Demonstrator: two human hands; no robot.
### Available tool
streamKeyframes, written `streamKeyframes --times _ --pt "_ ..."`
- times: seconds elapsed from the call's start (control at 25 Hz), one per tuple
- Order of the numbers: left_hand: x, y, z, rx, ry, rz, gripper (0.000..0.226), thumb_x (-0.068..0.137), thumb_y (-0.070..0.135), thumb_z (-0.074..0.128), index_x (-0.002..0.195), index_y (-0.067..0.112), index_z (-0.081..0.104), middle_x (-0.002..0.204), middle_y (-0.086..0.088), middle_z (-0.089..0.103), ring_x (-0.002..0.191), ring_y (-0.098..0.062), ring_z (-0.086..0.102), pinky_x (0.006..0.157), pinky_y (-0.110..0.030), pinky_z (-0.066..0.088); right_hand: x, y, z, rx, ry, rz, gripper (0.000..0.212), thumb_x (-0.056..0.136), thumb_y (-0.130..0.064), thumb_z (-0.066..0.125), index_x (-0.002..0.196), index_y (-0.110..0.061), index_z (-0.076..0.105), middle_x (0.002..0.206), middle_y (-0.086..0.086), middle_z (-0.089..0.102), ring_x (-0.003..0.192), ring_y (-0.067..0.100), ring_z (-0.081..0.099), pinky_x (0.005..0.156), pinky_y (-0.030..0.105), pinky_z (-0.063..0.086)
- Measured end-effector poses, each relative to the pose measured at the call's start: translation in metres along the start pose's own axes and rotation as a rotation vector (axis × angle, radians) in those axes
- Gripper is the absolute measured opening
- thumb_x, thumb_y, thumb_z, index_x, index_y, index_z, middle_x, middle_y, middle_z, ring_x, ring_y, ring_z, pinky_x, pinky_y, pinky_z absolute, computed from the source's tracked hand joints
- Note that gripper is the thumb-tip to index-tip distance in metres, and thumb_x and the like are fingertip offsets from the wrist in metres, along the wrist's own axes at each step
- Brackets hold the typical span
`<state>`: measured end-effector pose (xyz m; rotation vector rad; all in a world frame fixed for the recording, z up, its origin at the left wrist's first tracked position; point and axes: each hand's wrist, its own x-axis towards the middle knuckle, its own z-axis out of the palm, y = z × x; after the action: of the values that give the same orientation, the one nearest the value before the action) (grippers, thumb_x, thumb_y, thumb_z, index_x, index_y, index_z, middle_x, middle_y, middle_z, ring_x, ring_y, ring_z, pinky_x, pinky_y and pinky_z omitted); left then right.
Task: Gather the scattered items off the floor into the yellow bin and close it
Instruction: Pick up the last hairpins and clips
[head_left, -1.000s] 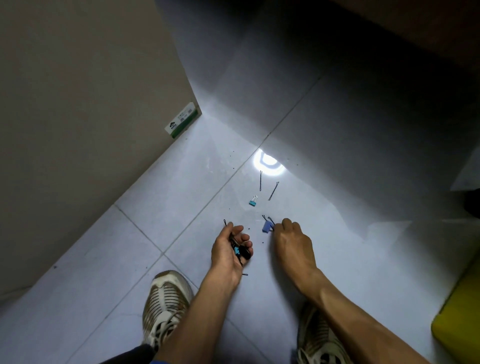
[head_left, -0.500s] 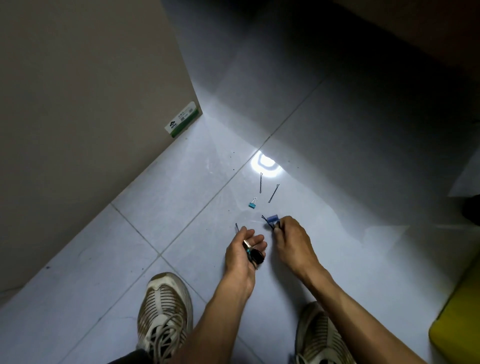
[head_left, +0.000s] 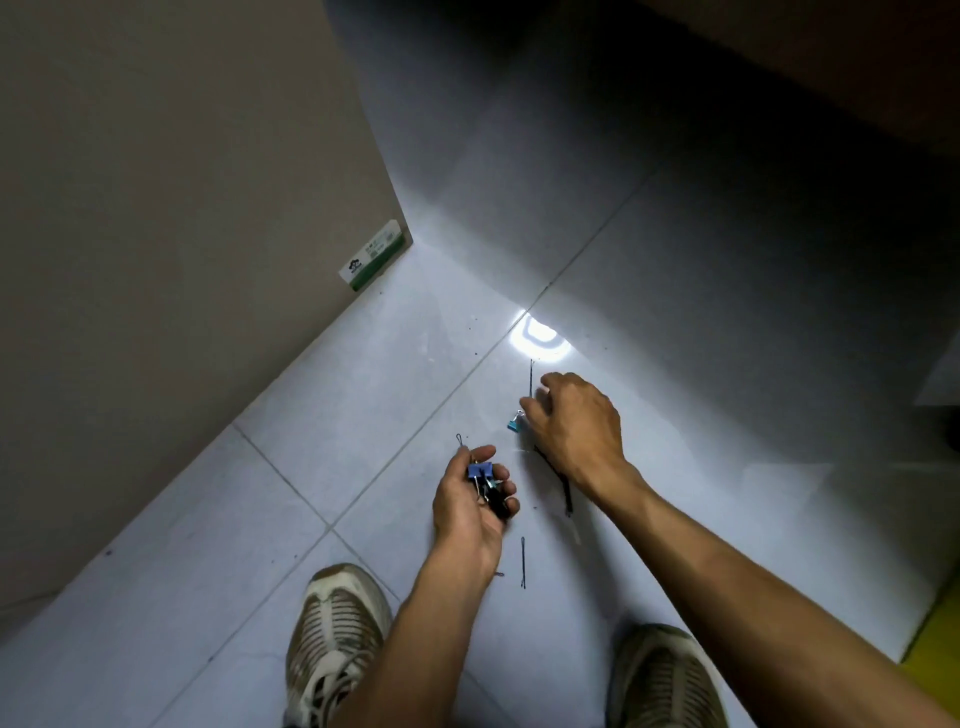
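Observation:
My left hand (head_left: 470, 501) lies palm up near the floor and grips a bunch of small items: a blue binder clip (head_left: 479, 470), black clips and a hairpin sticking out past the thumb. My right hand (head_left: 579, 418) hovers palm down over the floor farther out, its bent fingers apart, with nothing seen in it. A small teal binder clip (head_left: 514, 423) lies just left of its thumb. A thin hairpin (head_left: 531, 376) lies beyond the fingertips. More hairpins lie under the right wrist (head_left: 560, 480) and beside the left wrist (head_left: 523, 564). The yellow bin (head_left: 937, 642) shows only as a corner at the lower right.
A tall beige cabinet side (head_left: 182, 260) with a green-and-white sticker stands on the left. A bright lamp reflection (head_left: 540, 338) glares on the white floor tiles. My two shoes (head_left: 337, 639) are planted at the bottom of the view. The far floor is dark.
The blue binder clip went from my right hand's pinch into my left hand. My right hand then moved forward to the teal clip and the hairpins.

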<state>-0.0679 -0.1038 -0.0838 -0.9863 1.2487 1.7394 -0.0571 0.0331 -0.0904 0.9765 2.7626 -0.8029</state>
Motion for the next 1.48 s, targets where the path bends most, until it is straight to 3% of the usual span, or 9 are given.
streamKeyframes --times 0.24,0.36,0.48,0.64,0.8,0.92,1.04,1.28,1.48 --pt "0.008 0.013 -0.014 0.027 0.035 0.020 0.031 0.099 0.037 0.048 0.093 0.009 0.059 0.063 -0.006 0.057 0.054 -0.018 0.053 0.053 -0.028 0.036 0.029 -0.004 0.025 -0.181 -0.021 -0.011 0.014 0.093 -0.011 0.049 0.080 -0.007 0.052 0.085 0.011 0.060 0.068 0.026 0.047 0.059 0.032 0.033" --pt "0.009 0.010 -0.002 0.017 -0.004 0.011 0.033 0.099 0.039 0.048 0.095 0.009 0.060 0.068 -0.009 0.064 0.059 -0.021 0.060 0.055 -0.029 0.044 0.013 -0.006 0.009 0.132 -0.135 0.074 0.017 0.090 -0.016 0.051 0.075 -0.008 0.050 0.075 0.006 0.056 0.068 0.026 0.055 0.054 0.033 0.036" --pt "0.012 0.004 0.014 -0.032 -0.060 -0.016 0.044 0.101 0.046 0.041 0.099 0.008 0.063 0.072 -0.011 0.071 0.066 -0.023 0.069 0.064 -0.033 0.053 -0.033 -0.010 -0.006 0.388 -0.227 0.032 0.016 0.084 -0.028 0.060 0.070 -0.021 0.060 0.069 -0.006 0.064 0.063 0.009 0.059 0.054 0.026 0.045" --pt "0.014 -0.003 0.024 -0.025 -0.065 -0.012 0.050 0.104 0.046 0.029 0.095 0.007 0.060 0.065 -0.009 0.059 0.056 -0.021 0.055 0.056 -0.028 0.040 -0.075 0.018 -0.004 0.092 0.018 0.143 0.019 0.089 -0.037 0.060 0.094 -0.020 0.068 0.093 -0.001 0.066 0.084 0.022 0.062 0.065 0.031 0.045" --pt "0.011 -0.001 0.013 0.021 -0.022 -0.002 0.048 0.102 0.047 0.032 0.092 0.009 0.059 0.064 -0.007 0.056 0.051 -0.018 0.052 0.050 -0.024 0.036 -0.078 0.028 0.018 -0.293 -0.152 0.098 0.019 0.097 -0.028 0.046 0.098 -0.015 0.060 0.103 0.003 0.061 0.095 0.028 0.056 0.062 0.032 0.034" --pt "0.008 -0.001 0.006 0.029 -0.002 -0.001 0.046 0.102 0.046 0.035 0.092 0.008 0.059 0.060 -0.006 0.057 0.050 -0.018 0.053 0.051 -0.025 0.037 -0.072 0.023 0.027 -0.414 -0.199 0.021 0.021 0.091 -0.004 0.041 0.102 -0.012 0.058 0.104 0.007 0.061 0.093 0.029 0.058 0.060 0.033 0.032" --pt "0.009 -0.001 0.002 0.045 0.011 0.003 0.044 0.102 0.045 0.037 0.092 0.008 0.060 0.058 -0.006 0.058 0.048 -0.018 0.054 0.050 -0.025 0.039 -0.061 0.019 0.024 -0.439 -0.227 0.006 0.021 0.092 -0.002 0.040 0.109 -0.007 0.051 0.104 0.011 0.058 0.087 0.032 0.059 0.060 0.035 0.033" --pt "0.008 -0.016 0.009 0.083 -0.045 0.004 0.043 0.100 0.045 0.043 0.093 0.008 0.062 0.067 -0.010 0.064 0.063 -0.024 0.060 0.065 -0.034 0.048 -0.069 0.012 -0.004 0.337 -0.227 0.199 0.015 0.087 -0.030 0.052 0.079 -0.017 0.053 0.075 -0.001 0.063 0.070 0.022 0.058 0.058 0.035 0.042" --pt "0.004 -0.022 0.010 0.090 -0.108 -0.024 0.044 0.100 0.047 0.041 0.093 0.008 0.061 0.059 -0.006 0.061 0.050 -0.019 0.059 0.056 -0.028 0.044 -0.097 0.025 -0.006 0.238 -0.044 0.078 0.016 0.093 -0.026 0.055 0.101 -0.024 0.069 0.093 -0.003 0.071 0.084 0.021 0.063 0.070 0.033 0.049"
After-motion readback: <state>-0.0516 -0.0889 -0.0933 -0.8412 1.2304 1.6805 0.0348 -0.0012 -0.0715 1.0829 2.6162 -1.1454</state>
